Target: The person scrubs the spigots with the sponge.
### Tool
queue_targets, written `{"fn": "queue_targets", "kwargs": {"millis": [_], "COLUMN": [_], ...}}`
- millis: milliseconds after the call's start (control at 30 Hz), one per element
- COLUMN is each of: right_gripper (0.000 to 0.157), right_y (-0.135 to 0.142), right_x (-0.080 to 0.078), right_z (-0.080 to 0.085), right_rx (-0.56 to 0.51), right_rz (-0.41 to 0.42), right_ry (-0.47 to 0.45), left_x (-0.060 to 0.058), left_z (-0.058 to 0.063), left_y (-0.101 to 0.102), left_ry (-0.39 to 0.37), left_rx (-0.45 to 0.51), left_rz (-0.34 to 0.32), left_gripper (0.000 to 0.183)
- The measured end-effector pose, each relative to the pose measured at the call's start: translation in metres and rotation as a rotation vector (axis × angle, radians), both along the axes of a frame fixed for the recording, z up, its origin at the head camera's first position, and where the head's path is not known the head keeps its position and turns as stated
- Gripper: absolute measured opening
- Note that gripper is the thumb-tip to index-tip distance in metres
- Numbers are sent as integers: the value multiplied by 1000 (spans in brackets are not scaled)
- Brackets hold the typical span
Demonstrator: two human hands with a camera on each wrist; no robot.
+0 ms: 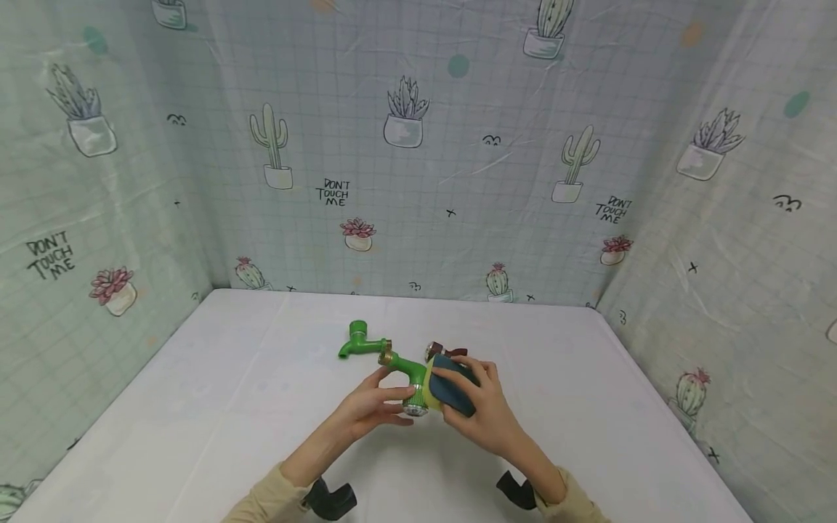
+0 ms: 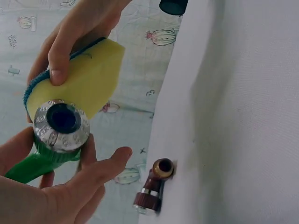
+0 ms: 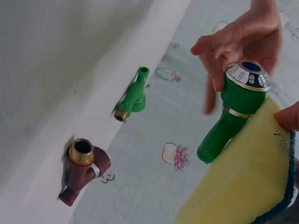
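Note:
My left hand (image 1: 374,407) holds a green plastic faucet (image 1: 410,369) with a brass threaded end and a silver-rimmed knob, its fingers around the knob end. In the right wrist view the faucet (image 3: 236,107) shows its ribbed green knob and blue centre. My right hand (image 1: 480,407) grips a sponge (image 1: 453,385), yellow on one face and dark blue on the other. The sponge's yellow face (image 2: 86,86) lies against the side of the faucet in the left wrist view. Both hands are raised over the white table.
A second green faucet (image 1: 360,341) lies on the white table (image 1: 261,378) behind the left hand. Behind the sponge lies a dark red faucet (image 1: 445,351). Curtains (image 1: 405,189) printed with cacti surround the table at the back and sides.

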State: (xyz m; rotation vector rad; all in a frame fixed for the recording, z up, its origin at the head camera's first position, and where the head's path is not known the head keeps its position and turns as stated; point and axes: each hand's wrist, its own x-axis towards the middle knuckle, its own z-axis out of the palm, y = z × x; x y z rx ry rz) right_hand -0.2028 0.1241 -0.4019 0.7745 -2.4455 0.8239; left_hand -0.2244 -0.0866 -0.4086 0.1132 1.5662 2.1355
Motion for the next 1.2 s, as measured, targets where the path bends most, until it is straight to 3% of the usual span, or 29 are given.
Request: {"fn": "queue_targets", "kwargs": {"millis": [100, 267, 400, 500, 667, 767, 833, 1000, 1067, 1200], "right_gripper": [52, 50, 50, 50, 50, 48, 48, 47, 46, 46], "right_y": [1, 5, 7, 9, 11, 10, 9, 6, 6, 7], "right_x": [-4, -8, -10, -13, -20, -23, -24, -25, -25, -22], "right_z": [1, 3, 3, 3, -1, -4, -5, -3, -1, 2], "right_rx": [-7, 27, 61, 74, 37, 32, 31, 43, 81, 147], "right_rz": [-15, 2, 28, 33, -21, -41, -36, 21, 40, 55], "right_ry": [11, 27, 36, 59, 61, 29, 8, -19, -26, -18], "left_x": [0, -5, -6, -6, -7, -6, -6, -6, -7, -4], "left_z": [1, 1, 1, 0, -5, -6, -6, -4, -2, -1], "left_y": [1, -4, -8, -8, -6, -3, -3, -4, -4, -2], "left_ry": [15, -9, -28, -63, -95, -95, -70, -5, 21, 88], "left_rx": [-18, -35, -124, -143, -108, -83, -96, -184, -206, -246], "left_rz": [7, -53, -80, -55, 1, -5, -41, -188, -234, -217], "left_gripper": [68, 52, 22, 9, 10, 8, 12, 48, 49, 42]}}
